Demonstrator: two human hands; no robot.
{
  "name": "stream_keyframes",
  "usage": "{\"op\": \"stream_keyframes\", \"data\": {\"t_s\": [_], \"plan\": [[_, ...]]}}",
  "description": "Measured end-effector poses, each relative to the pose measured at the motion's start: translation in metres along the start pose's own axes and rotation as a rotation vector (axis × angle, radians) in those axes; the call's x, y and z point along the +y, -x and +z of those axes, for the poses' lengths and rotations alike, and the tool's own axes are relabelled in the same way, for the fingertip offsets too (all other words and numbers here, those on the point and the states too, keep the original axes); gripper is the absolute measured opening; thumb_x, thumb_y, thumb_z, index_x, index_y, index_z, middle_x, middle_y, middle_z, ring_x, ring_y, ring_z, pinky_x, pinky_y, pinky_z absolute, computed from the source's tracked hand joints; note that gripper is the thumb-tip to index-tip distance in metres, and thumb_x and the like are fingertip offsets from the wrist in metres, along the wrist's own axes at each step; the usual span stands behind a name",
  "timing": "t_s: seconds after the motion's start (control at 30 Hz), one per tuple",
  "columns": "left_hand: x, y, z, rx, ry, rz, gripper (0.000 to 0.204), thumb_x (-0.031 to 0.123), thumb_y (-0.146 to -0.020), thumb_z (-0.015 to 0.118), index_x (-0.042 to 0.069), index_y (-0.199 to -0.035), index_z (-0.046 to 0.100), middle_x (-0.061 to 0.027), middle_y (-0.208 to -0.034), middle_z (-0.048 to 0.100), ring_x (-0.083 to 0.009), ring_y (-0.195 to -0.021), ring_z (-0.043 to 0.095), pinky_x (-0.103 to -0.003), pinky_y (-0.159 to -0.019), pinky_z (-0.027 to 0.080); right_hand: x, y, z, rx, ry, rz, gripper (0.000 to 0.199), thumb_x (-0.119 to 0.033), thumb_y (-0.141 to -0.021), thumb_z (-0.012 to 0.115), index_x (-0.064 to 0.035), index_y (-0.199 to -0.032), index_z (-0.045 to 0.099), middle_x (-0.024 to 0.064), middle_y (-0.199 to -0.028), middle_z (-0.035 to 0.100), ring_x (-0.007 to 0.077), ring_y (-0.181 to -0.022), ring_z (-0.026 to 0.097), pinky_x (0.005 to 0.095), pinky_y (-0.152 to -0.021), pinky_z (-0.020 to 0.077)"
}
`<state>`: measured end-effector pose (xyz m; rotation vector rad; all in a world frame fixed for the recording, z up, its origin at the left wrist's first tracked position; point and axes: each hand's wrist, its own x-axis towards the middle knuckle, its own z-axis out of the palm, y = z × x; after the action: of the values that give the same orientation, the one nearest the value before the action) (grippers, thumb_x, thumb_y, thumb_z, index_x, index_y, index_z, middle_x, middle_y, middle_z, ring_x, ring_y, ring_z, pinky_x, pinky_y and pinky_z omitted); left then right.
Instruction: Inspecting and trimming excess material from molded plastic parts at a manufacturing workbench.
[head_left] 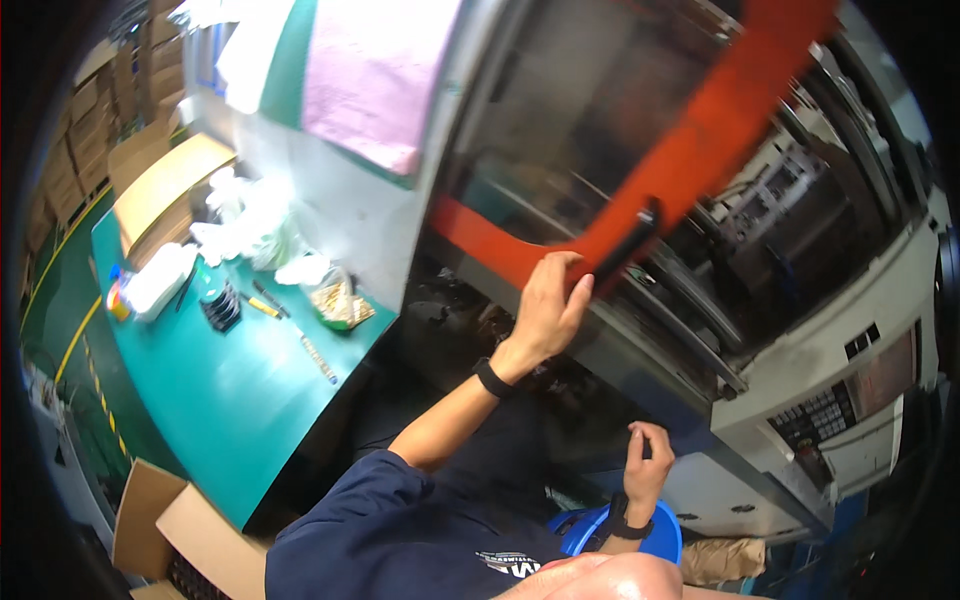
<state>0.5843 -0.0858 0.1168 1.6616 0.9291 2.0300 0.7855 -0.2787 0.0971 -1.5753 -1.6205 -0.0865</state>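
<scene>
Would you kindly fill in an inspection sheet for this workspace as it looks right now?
Surface: teal worktable beside the machine.
Job's things: orange-framed sliding machine door with a black handle.
Clutter: white plastic bags, pens, small packets and a white container on the teal worktable; brown cardboard boxes at its near end.
Grippers: left hand flat on the door's orange edge near the handle; right hand raised, loosely curled, holding nothing visible.
Cables: nothing seen.
Surroundings: grey keypad control panel; blue round stool.
</scene>
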Motion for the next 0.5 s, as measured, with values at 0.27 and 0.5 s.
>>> {"op": "stream_keyframes", "data": {"t_s": [0.27,0.5], "plan": [[-0.049,-0.042,-0.021,0.171,0.018,-0.208,0.018,0.013,-0.087,0.068,0.0,-0.085,0.056,0.0019,-0.066,0.052,-0.0057,-0.062,0.046,-0.024,-0.054,0.04,0.082,0.022,-0.001,-0.068,-0.177,0.26,0.01,-0.005,-0.087,0.061,0.0015,-0.092,0.067,0.0132,-0.081,0.07,0.0239,-0.077,0.068,0.0317,-0.073,0.0509],[-0.066,-0.062,-0.065,0.106,-0.007,-0.303,0.017,0.009,-0.088,0.067,0.002,-0.081,0.053,0.0033,-0.07,0.048,-0.0049,-0.065,0.046,-0.021,-0.06,0.04,0.024,-0.063,0.095,-0.206,-0.769,0.292,0.015,-0.008,-0.093,0.058,0.003,-0.1,0.066,0.0087,-0.08,0.07,0.0132,-0.075,0.066,0.0242,-0.071,0.0502]]}}
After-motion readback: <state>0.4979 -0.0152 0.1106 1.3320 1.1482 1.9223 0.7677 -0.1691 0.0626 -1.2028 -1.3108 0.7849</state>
